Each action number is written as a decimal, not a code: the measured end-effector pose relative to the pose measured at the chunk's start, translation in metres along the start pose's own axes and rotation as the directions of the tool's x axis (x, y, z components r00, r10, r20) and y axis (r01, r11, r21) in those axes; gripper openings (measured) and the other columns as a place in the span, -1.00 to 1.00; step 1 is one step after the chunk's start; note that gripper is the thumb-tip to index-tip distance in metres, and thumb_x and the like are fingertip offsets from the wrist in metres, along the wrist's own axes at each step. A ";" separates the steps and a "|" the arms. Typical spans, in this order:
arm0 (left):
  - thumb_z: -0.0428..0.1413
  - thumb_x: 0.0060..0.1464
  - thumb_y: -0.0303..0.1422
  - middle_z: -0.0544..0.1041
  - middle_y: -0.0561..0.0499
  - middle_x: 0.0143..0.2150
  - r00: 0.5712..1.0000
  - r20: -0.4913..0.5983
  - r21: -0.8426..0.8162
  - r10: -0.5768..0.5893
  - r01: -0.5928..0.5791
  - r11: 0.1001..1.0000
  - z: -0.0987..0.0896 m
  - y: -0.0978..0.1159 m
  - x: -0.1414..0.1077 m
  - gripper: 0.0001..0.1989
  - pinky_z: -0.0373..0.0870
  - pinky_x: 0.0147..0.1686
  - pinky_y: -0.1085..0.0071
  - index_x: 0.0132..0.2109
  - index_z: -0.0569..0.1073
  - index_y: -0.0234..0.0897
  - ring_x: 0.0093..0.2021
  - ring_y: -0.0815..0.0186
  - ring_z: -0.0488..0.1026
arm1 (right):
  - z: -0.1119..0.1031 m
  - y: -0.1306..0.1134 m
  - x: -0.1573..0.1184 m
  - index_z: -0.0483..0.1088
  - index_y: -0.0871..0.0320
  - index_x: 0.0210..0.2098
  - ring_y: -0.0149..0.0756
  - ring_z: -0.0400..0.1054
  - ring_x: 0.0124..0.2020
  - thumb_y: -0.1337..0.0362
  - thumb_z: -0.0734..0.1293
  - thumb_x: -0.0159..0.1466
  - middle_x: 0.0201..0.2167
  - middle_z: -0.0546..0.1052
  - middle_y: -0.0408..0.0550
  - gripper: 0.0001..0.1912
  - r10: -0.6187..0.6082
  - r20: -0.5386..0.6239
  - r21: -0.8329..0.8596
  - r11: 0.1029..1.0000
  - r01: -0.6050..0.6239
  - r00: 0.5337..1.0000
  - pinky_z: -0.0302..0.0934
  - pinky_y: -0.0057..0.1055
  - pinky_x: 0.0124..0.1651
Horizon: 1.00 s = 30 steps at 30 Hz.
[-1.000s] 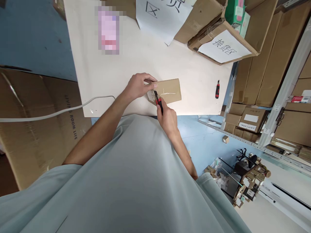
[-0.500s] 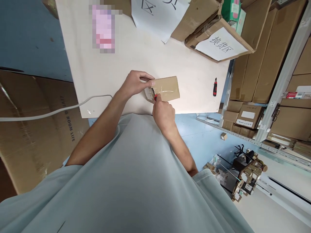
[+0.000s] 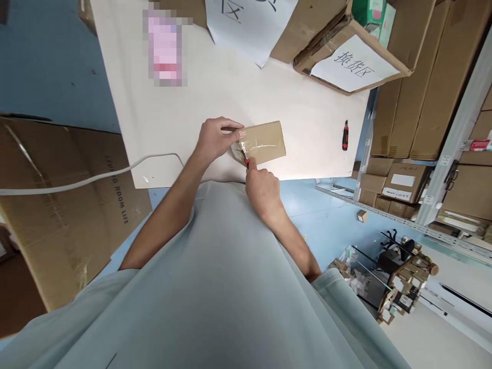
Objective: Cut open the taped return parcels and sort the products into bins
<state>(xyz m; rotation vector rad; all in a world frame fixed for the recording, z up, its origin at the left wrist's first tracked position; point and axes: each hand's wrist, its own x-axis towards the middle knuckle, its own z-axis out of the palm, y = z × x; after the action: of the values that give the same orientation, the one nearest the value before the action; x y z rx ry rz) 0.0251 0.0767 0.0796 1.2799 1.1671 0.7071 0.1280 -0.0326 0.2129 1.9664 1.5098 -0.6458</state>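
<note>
A small brown cardboard box (image 3: 265,142) with shiny clear tape lies on the white table near its front edge. My left hand (image 3: 217,137) grips the box's upper left corner, thumb on top and fingers behind. In my right hand (image 3: 263,187) is a utility knife (image 3: 247,162), red and black, mostly hidden by the closed fist. Its tip touches the left end of the box, beside the taped edge. A second red and black utility knife (image 3: 345,136) rests at the right side of the table.
Open cartons with handwritten paper signs (image 3: 355,64) stand at the table's back. A blurred pink item (image 3: 165,48) lies back left. A white cable (image 3: 154,156) crosses the left edge. A large carton (image 3: 77,205) stands left; shelves of boxes (image 3: 403,182) stand right.
My right hand has drawn the knife slightly toward me along the left end of the box. My left hand keeps its hold. The whole view has shifted a little.
</note>
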 end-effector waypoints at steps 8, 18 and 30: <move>0.35 0.20 -0.21 0.75 -0.07 0.05 1.000 -0.028 0.069 -0.005 0.007 0.998 0.003 0.005 -0.006 -0.77 0.67 0.20 0.11 -0.05 0.72 -0.20 0.11 0.10 0.67 | 0.010 0.011 -0.003 0.26 0.27 0.45 -0.06 0.68 0.02 0.45 0.15 0.59 -0.04 0.70 0.30 -0.52 -0.057 0.065 0.035 0.998 0.055 0.996 0.50 -0.28 0.03; 0.27 0.28 -0.02 0.70 -0.12 0.13 0.998 -0.058 0.201 -0.033 0.044 0.979 0.006 0.011 -0.011 -0.64 0.63 0.22 0.14 0.03 0.66 -0.16 0.18 0.10 0.63 | -0.006 0.073 -0.013 0.17 0.10 0.60 -0.02 0.66 -0.10 0.20 0.08 0.68 -0.11 0.73 0.14 -0.45 -0.209 -0.006 0.181 0.962 0.207 0.978 0.41 -0.26 -0.06; 0.09 0.47 -0.12 0.55 -0.06 0.35 0.977 0.074 0.526 0.199 -0.208 0.825 0.103 0.046 -0.018 -0.75 -0.01 0.62 -0.33 0.13 0.58 0.02 0.62 -0.11 0.22 | 0.006 0.161 0.053 0.19 0.12 0.59 -0.08 0.60 -0.09 0.23 0.06 0.66 0.01 0.72 0.09 -0.43 -0.066 -0.188 0.424 0.894 0.141 0.980 0.35 -0.31 -0.04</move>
<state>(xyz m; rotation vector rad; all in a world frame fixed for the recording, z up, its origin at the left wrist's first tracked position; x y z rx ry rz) 0.1243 0.0336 0.1172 1.8984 1.2735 0.5368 0.2968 -0.0319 0.1968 2.3338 1.6940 -0.9534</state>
